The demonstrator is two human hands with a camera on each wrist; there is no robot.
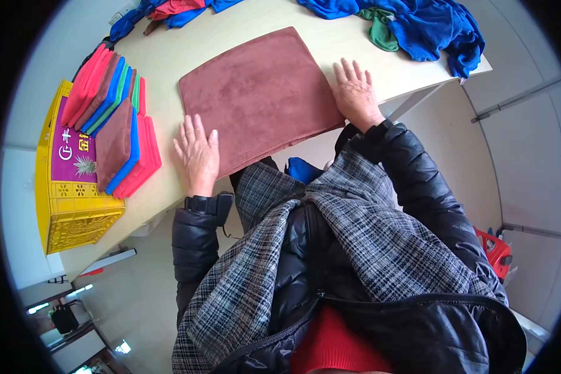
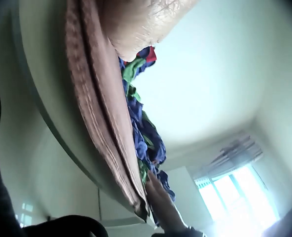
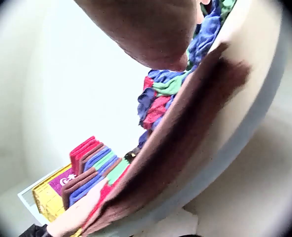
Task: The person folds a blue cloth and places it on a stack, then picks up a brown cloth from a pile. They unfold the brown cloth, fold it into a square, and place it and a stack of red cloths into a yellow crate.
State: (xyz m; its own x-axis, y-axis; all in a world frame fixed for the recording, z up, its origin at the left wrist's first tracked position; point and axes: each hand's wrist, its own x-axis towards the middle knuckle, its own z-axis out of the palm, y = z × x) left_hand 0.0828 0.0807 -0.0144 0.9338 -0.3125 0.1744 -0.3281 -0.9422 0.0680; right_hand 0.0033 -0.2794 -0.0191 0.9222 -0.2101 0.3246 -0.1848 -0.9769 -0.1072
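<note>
A brown towel [image 1: 255, 93], folded into a rough rectangle, lies on the pale table in front of the person. Its near edge, with layered folds, reaches the table's front edge and shows close up in both wrist views. My left hand [image 1: 197, 153] rests at the towel's lower left corner, fingers straight and pointing away. At the right side, my right hand [image 1: 356, 93] lies along the towel's edge with its fingers extended. Neither hand grips anything. The left wrist view also shows the far hand [image 2: 163, 205] at the other end of the towel.
Left of the towel, folded red, brown, blue and green towels [image 1: 115, 131] lean in stacks by a yellow crate [image 1: 81, 215]. Crumpled blue and green cloths [image 1: 430, 34] lie at the back right, more blue and red cloths [image 1: 174, 11] at the back left. A red object [image 1: 495, 252] stands low at right.
</note>
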